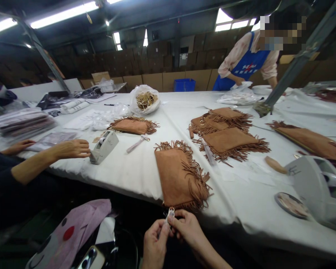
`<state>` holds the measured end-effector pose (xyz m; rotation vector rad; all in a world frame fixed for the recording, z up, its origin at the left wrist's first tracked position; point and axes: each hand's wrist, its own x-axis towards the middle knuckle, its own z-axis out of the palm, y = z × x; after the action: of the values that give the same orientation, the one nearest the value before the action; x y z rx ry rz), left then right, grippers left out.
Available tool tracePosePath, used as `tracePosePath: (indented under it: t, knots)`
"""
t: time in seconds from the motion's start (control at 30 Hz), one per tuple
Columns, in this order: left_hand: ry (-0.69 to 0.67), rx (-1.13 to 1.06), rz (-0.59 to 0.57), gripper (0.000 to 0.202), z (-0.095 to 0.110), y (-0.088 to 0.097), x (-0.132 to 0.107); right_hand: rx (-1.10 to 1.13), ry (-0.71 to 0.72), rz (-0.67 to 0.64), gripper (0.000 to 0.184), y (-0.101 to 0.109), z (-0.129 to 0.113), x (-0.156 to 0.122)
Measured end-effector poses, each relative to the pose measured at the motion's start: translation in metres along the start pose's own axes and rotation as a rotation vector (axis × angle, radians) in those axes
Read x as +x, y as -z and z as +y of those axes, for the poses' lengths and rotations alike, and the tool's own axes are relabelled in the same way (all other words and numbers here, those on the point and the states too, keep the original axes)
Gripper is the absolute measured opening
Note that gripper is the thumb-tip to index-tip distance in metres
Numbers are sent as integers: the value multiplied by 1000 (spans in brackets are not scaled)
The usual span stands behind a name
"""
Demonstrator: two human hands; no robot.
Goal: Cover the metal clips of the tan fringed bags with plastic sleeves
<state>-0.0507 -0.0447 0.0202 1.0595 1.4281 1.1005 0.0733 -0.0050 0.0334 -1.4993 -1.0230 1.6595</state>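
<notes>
At the front edge of the table lies a brown fringed suede pouch [172,175], its lower corner just above my hands. A small metal clasp [171,212] with clear plastic around it sits at that corner. My left hand [156,241] pinches the wrapped clasp from the left. From the right, my right hand [189,228] pinches at the same clasp, thumb and fingers pressed together. The fingers partly hide what is between them. A plastic-sleeved strap [137,144] lies farther up the table.
More fringed pouches [226,142] lie to the right, beside a tape dispenser [310,186]. Another tape dispenser [104,147] is near a co-worker's hand [72,148] at left. A bag of yellowish ties [145,100] stands farther back. A person in a blue apron [246,67] works across the table.
</notes>
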Motion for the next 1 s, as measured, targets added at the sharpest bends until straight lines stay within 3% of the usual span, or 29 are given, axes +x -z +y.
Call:
tracePosePath:
  t: [0.1,0.2,0.27,0.4,0.57,0.67,0.83,0.9,1.0]
  knots:
    - [34,7,24,45,-2,0,-2,-2,43,-99,45,-1,3,3]
    - [-62,167,173,45,2,2,-4,-67,87,-25,43,-4,7,6]
    - [-139,262,182,49,8,5,-4,-114,122,-3,43,-5,9,7]
    - [-132,235,-9,35,21,9,3,-178,213,19,43,-2,7,7]
    - [143,-119,-193,39,20,9,18,-265,343,-37,37,8,-2,4]
    - [214,-216,-247,40,15,10,21,-347,402,-64,40,16,-4,3]
    - [131,-66,-132,43,18,10,18,-350,278,170,47,31,-2,-4]
    - [58,23,-84,44,20,8,15,-242,210,114,40,30,-1,-9]
    - [-16,84,-87,42,21,4,9,-3,176,-100,38,16,-2,-12]
